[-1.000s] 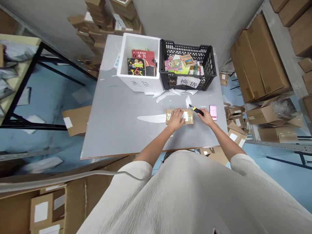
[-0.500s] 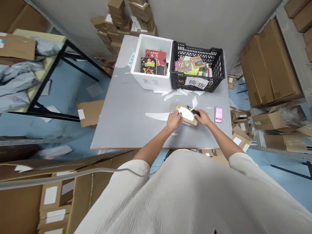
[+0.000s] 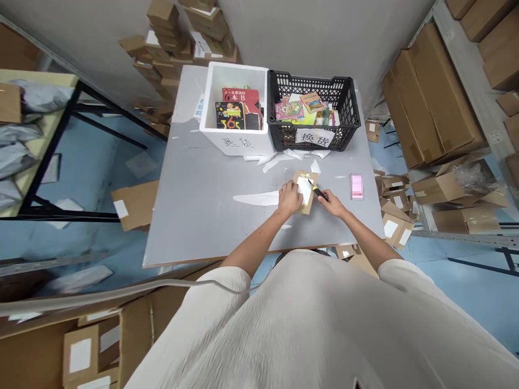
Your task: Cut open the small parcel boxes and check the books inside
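Observation:
A small flat cardboard box with a white label lies on the grey table, its long side running away from me. My left hand grips the box's left side, fingers bent over its edge and label. In my right hand is a black and yellow utility knife, held by its handle. The knife's tip points up and left, over the label near the box's right side. I cannot tell whether the blade touches it.
Behind the box stand a white foam box of books and a black plastic crate of booklets. White paper scraps lie on the table. A pink-screened phone lies right. Cartons and shelves flank the table.
The cardboard box has turned from lying crosswise to pointing away from me. My right hand has drawn slightly down, and the knife now angles over the label. The view has shifted slightly.

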